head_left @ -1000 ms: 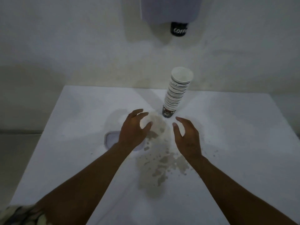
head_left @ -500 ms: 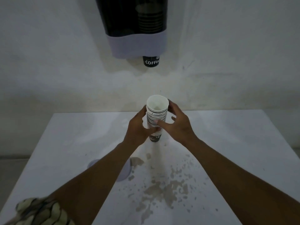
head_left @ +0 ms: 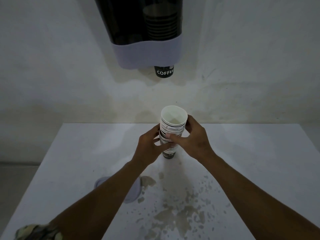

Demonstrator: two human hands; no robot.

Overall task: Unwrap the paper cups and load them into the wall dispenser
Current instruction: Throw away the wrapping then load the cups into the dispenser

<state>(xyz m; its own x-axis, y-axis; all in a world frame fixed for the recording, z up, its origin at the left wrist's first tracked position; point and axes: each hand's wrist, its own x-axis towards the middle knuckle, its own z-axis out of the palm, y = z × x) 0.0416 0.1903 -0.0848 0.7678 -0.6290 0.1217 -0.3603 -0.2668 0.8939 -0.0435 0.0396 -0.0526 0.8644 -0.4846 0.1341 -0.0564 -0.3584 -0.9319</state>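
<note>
Stack of paper cups [head_left: 170, 134] upright, mouths up, near table's [head_left: 69, 153] far edge, clasped between left hand [head_left: 150, 146] and right hand [head_left: 192, 139]. Wall dispenser [head_left: 147, 49] above holding cups, one "COFFEE" cup [head_left: 164, 71] protruding below.

A white table [head_left: 90, 153], stained with brownish splashes [head_left: 181, 210] near its front, is set against a pale plastered wall [head_left: 52, 58]. Faint yellowish discolouration [head_left: 199, 94] is seen low on the wall. A grey floor strip [head_left: 15, 179] is visible at left. The scene is dimly, evenly lit.
</note>
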